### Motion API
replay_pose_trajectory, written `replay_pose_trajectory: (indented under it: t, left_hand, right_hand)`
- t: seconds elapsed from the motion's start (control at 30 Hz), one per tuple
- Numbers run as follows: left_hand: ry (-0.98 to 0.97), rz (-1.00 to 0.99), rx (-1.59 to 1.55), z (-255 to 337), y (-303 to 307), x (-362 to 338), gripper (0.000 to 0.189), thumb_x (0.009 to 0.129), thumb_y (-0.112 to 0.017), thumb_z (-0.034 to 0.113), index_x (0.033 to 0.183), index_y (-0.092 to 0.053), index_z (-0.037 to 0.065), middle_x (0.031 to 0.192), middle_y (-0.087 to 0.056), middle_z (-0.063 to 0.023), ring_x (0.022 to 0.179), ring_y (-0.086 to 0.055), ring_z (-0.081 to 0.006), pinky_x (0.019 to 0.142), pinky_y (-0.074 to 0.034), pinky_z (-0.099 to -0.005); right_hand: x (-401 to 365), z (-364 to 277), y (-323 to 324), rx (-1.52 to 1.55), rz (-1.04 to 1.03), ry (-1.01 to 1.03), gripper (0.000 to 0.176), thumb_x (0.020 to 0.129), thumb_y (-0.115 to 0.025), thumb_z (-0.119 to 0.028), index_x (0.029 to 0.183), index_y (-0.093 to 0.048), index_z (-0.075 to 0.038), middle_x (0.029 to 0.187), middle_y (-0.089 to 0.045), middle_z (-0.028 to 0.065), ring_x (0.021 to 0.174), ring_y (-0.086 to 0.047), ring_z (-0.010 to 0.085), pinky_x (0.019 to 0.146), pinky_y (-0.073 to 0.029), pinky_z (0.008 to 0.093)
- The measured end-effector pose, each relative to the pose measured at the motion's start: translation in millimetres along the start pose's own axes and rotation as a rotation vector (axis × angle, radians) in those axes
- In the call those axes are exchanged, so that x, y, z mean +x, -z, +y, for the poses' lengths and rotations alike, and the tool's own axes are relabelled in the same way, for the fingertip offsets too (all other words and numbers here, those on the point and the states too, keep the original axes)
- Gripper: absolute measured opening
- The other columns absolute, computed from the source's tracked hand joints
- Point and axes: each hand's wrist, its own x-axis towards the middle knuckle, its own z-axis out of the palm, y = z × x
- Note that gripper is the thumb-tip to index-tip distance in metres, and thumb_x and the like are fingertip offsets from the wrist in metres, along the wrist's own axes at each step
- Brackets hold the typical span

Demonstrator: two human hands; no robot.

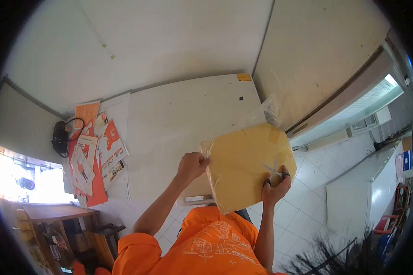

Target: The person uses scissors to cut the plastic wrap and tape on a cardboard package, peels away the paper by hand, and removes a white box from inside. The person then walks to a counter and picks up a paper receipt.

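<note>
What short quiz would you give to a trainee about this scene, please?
1. True or false: the right hand holds scissors.
2. Which hand grips the plastic-wrapped yellow package at its edge with no tool? A) left hand B) right hand
3. Fill in: the leaflets on the white surface are mostly ____ in colour.
Key: 1 true; 2 A; 3 orange.

What the view keeps back
The yellow parcel [243,165] covers the right hand's [274,190] palm and the left hand's [192,166] fingertips, and the scissors' [274,172] handles are buried among the fingers. Print on the orange leaflets [94,156] is too small to read. The window [27,183] glares white, and the lens's dark rim cuts off every corner.
</note>
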Motion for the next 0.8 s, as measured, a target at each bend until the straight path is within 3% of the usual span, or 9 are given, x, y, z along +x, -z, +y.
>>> replay_pose_trajectory:
  t: [0.13, 0.2, 0.27, 0.37, 0.43, 0.53, 0.63, 0.8]
  left_hand:
    - [-0.18, 0.184, -0.004, -17.9, -14.6, 9.2, 0.036, 0.088, -0.068, 0.029, 0.067, -0.065, 0.0, 0.064, -0.067, -0.0158, 0.068, -0.067, -0.0384, 0.068, -0.053, -0.0508]
    - [-0.282, 0.163, 0.218, -19.4, -10.5, 16.6, 0.027, 0.082, -0.072, 0.029, 0.074, -0.067, 0.004, 0.073, -0.069, -0.0177, 0.074, -0.068, -0.0382, 0.068, -0.055, -0.0487]
    - [-0.321, 0.149, 0.227, -8.2, 4.5, 22.4, 0.026, 0.075, -0.075, 0.024, 0.083, -0.067, 0.001, 0.085, -0.07, -0.0202, 0.084, -0.069, -0.0405, 0.072, -0.057, -0.0496]
    - [-0.362, 0.333, 0.135, -2.2, 3.8, 37.7, 0.035, 0.071, -0.077, 0.015, 0.096, -0.064, -0.005, 0.099, -0.068, -0.0245, 0.094, -0.069, -0.0429, 0.078, -0.058, -0.0511]
    - [-0.27, 0.033, 0.168, 3.8, -2.0, 54.8, 0.041, 0.07, -0.075, 0.006, 0.104, -0.059, -0.011, 0.106, -0.066, -0.0279, 0.099, -0.068, -0.0442, 0.084, -0.059, -0.0521]
    - [-0.354, -0.059, 0.353, 10.7, 4.7, 63.3, 0.041, 0.073, -0.072, 0.004, 0.108, -0.058, -0.011, 0.105, -0.067, -0.0275, 0.102, -0.068, -0.0429, 0.088, -0.058, -0.0506]
    - [-0.371, -0.019, 0.253, 0.3, 7.1, 67.2, 0.039, 0.076, -0.071, 0.007, 0.109, -0.058, -0.008, 0.098, -0.069, -0.0279, 0.099, -0.068, -0.0466, 0.084, -0.055, -0.0537]
    - [-0.498, 0.027, 0.13, -30.4, 5.0, 87.0, 0.045, 0.074, -0.074, 0.014, 0.113, -0.059, -0.004, 0.096, -0.069, -0.0248, 0.096, -0.069, -0.0439, 0.081, -0.055, -0.0508]
  right_hand:
    - [0.2, -1.8, -3.0, 0.007, 0.007, -0.018, 0.063, 0.073, -0.079, -0.008, 0.131, -0.057, 0.0, 0.13, -0.063, 0.018, 0.122, -0.057, 0.0365, 0.108, -0.041, 0.0464]
    - [-2.1, 2.4, -4.1, 0.057, 0.001, -0.069, 0.065, 0.073, -0.078, -0.007, 0.133, -0.057, 0.0, 0.131, -0.063, 0.0188, 0.123, -0.056, 0.0368, 0.108, -0.041, 0.0466]
    - [-4.1, 7.6, -2.6, 0.074, -0.025, -0.044, 0.066, 0.073, -0.078, -0.007, 0.135, -0.056, 0.001, 0.132, -0.062, 0.0191, 0.123, -0.056, 0.0371, 0.108, -0.041, 0.0465]
    - [-4.3, -6.3, -0.5, 0.03, -0.045, -0.042, 0.065, 0.075, -0.077, -0.004, 0.136, -0.056, 0.002, 0.131, -0.063, 0.0199, 0.124, -0.056, 0.0377, 0.107, -0.043, 0.0469]
    - [-3.3, -3.4, 0.2, -0.03, -0.036, -0.06, 0.061, 0.077, -0.076, -0.002, 0.135, -0.057, 0.002, 0.13, -0.064, 0.0204, 0.123, -0.057, 0.038, 0.106, -0.045, 0.0472]
    - [-2.1, 5.8, -3.6, 0.029, -0.023, -0.065, 0.069, 0.069, -0.076, 0.0, 0.136, -0.056, 0.002, 0.132, -0.062, 0.0202, 0.126, -0.055, 0.0386, 0.111, -0.041, 0.047]
    - [-5.2, 5.2, -2.3, 0.062, -0.023, -0.039, 0.068, 0.071, -0.076, 0.001, 0.136, -0.056, 0.003, 0.132, -0.062, 0.0205, 0.127, -0.054, 0.0389, 0.11, -0.041, 0.0475]
    - [-7.5, 7.4, -6.6, -0.007, 0.0, -0.033, 0.064, 0.075, -0.075, -0.001, 0.135, -0.055, 0.003, 0.132, -0.062, 0.0207, 0.126, -0.055, 0.0397, 0.11, -0.041, 0.0477]
